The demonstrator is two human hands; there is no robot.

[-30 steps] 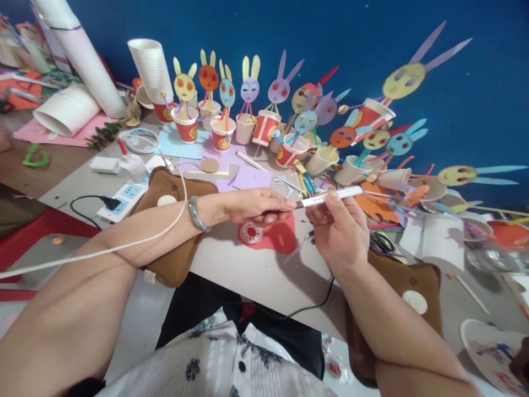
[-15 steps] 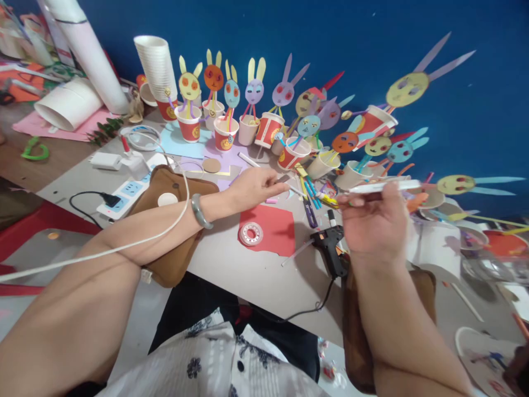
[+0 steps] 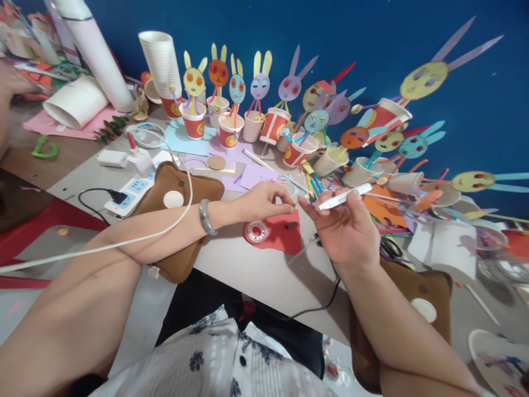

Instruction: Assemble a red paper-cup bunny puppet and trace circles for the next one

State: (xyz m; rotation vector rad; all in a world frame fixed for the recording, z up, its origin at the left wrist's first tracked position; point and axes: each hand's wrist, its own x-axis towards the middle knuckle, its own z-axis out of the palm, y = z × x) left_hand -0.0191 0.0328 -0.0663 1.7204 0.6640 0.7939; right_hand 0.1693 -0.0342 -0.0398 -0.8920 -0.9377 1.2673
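My right hand point(image 3: 345, 234) is closed round a white marker pen point(image 3: 345, 197), held tilted with its tip toward the left. To its left, my left hand point(image 3: 266, 202) hovers over a red paper sheet point(image 3: 279, 240), thumb and curved fingers apart with nothing visible between them. On that sheet rest a small dark brown piece point(image 3: 291, 225) and a white tape roll point(image 3: 256, 232). A glue stick point(image 3: 301, 255) pokes out beside my right hand, which hides most of the glue gun behind it.
Paper cups with paper rabbit figures point(image 3: 259, 85) line the blue wall. On the left are a power strip point(image 3: 132, 194), a white cable and a brown cushion point(image 3: 182, 259); another brown cushion point(image 3: 403, 309) lies under my right forearm. Scissors point(image 3: 390, 247) lie near my right wrist.
My left hand has come down and let go of the small dark piece, now on the red paper. My right hand has moved left and nearer with the marker pen, covering the glue gun.
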